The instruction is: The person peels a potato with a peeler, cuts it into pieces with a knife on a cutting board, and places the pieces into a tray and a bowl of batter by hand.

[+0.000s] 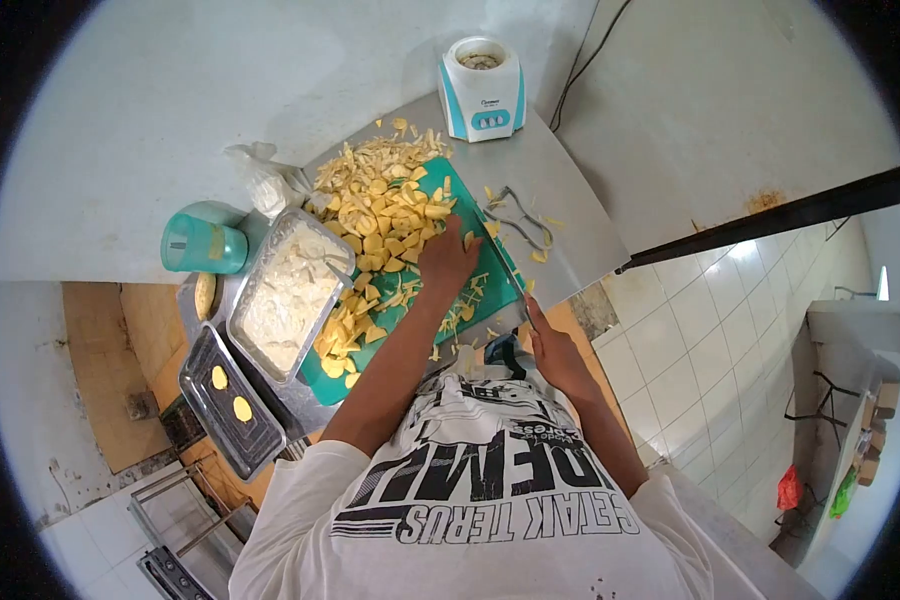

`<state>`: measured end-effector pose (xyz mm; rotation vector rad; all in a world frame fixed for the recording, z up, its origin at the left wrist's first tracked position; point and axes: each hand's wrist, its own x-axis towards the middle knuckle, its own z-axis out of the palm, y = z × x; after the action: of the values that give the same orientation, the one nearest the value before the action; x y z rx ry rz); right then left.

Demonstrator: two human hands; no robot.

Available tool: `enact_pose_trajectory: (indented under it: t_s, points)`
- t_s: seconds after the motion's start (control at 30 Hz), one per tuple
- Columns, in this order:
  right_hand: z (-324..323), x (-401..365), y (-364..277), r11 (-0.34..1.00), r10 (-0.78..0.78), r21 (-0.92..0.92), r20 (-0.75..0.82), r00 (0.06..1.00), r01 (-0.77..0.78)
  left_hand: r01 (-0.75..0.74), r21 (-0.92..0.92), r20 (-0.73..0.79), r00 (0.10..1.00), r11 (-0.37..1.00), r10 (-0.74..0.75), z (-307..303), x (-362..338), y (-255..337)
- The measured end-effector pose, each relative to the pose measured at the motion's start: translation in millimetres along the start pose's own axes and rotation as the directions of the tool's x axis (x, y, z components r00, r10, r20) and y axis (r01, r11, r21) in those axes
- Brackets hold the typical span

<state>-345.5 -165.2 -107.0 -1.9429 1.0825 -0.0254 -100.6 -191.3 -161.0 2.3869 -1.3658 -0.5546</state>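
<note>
My left hand is over the green cutting board, fingers curled down around a yellow potato piece beside the blade. In my right hand is the handle of a knife, its blade running along the board's right edge. A heap of cut potato pieces covers the board's far and left parts. Thin potato strips lie scattered below my left hand. Part of the held piece is hidden by the fingers.
Left of the board stand a metal tray of pale white contents, a dark tray with two yellow slices and a teal container. Peelings lie behind. A blender base and a grey bent tool are on the metal table.
</note>
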Motion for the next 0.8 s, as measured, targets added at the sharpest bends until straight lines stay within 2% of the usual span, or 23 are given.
enact_pose_trajectory:
  t_s: [0.07, 0.1, 0.2, 0.27, 0.37, 0.47, 0.57, 0.67, 0.8]
  points:
    - [-6, -3, 1, 1.0, 0.027, -0.001, 0.031, 0.999, -0.027, -0.005, -0.027, -0.019, 1.0, 1.0, 0.004, 4, -1, 1]
    - [-8, -4, 2, 0.999, 0.042, -0.001, 0.047, 0.998, -0.042, -0.04, -0.073, 0.018, 0.999, 0.997, 0.041, 2, -3, -1]
    - [-7, -7, 10, 0.996, -0.079, 0.038, -0.012, 0.997, 0.08, -0.115, -0.182, 0.089, 0.987, 0.977, 0.133, -1, -5, -9]
    - [-11, -11, 7, 0.998, -0.041, 0.039, 0.004, 0.999, 0.041, -0.135, -0.211, 0.089, 0.984, 0.968, 0.156, 2, -2, -13]
    - [-15, -14, -1, 0.999, -0.022, 0.044, 0.005, 1.0, 0.022, -0.278, -0.129, -0.125, 0.957, 0.952, 0.263, 0, -5, -8]
    - [-19, -17, -8, 0.997, 0.035, 0.065, 0.024, 0.999, -0.037, -0.419, -0.05, -0.155, 0.9, 0.906, 0.408, 2, 1, -11]
    - [-20, -19, -10, 0.995, 0.062, 0.077, 0.012, 0.998, -0.063, -0.363, -0.089, -0.104, 0.929, 0.928, 0.354, 1, 8, -11]
    - [-20, -22, -11, 0.992, 0.074, 0.103, -0.02, 0.997, -0.072, -0.256, -0.216, -0.067, 0.967, 0.942, 0.247, -2, 13, -13]
    - [-18, -24, -10, 0.99, 0.097, 0.11, -0.046, 0.994, -0.092, -0.236, -0.371, -0.096, 0.972, 0.898, 0.215, -6, 10, -13]
